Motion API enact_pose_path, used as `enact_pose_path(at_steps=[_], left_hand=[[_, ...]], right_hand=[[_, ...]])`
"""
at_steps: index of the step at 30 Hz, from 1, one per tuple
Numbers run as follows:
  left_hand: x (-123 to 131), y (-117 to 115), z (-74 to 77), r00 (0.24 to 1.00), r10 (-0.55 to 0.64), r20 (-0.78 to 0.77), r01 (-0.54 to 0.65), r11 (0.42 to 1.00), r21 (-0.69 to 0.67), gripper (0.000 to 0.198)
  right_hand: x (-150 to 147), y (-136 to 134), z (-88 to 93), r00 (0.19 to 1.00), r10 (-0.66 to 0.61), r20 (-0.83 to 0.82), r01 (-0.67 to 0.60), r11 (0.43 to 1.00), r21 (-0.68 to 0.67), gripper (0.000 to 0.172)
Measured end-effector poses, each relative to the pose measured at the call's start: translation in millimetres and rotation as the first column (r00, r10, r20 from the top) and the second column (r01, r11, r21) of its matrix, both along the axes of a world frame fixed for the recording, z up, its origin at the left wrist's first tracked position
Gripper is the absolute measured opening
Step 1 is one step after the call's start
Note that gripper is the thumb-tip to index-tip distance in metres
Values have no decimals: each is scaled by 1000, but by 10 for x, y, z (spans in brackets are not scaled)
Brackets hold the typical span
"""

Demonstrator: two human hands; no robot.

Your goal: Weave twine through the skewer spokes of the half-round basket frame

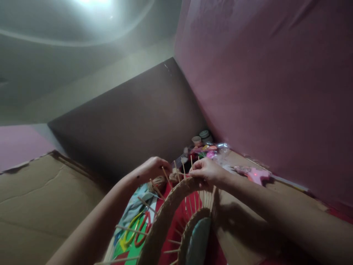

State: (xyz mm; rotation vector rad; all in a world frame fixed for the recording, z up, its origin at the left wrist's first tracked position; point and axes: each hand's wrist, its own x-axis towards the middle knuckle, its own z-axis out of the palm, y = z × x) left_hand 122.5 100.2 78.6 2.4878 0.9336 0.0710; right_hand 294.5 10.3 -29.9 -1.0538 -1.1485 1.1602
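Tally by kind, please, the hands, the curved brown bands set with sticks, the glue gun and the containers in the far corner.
Hands: 2 (left hand, right hand)
Curved brown bands: 2 (outer band, inner band)
Pink glue gun: 1
Containers: 2 (pale cup, greyish jar)
Total: 7

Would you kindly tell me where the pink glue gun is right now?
In the head view, the glue gun lies right of centre, just beyond the right forearm and close to the right-hand wall.

Lower centre: tan band (158, 222), pale sticks (167, 179) | lower left: yellow handle (124, 243), red handle (137, 241) | right: pink glue gun (257, 176)
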Motion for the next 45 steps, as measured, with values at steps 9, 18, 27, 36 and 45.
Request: enact_pose_path(at_steps=[9,18,27,36,45], left_hand=[[492,-102,60,955,141,260,-147,989,2,20],[299,-142,122,961,91,260,-22,966,-258,17],[-217,-128,80,998,31,53,-7,914,-405,14],[-424,-72,165,981,-62,182,141,875,-464,9],[-266,-87,285,850,82,520,158,902,-401,8]], right_hand=[[6,103,-99,999,-26,-33,25,999,-26,13],[18,20,-46,998,20,-57,-24,997,-75,10],[38,-29,-46,997,42,-72,-48,995,-82,11],[49,-53,-74,998,35,-52,-39,996,-78,17],[62,-90,-69,999,22,-30,-24,996,-82,20]])
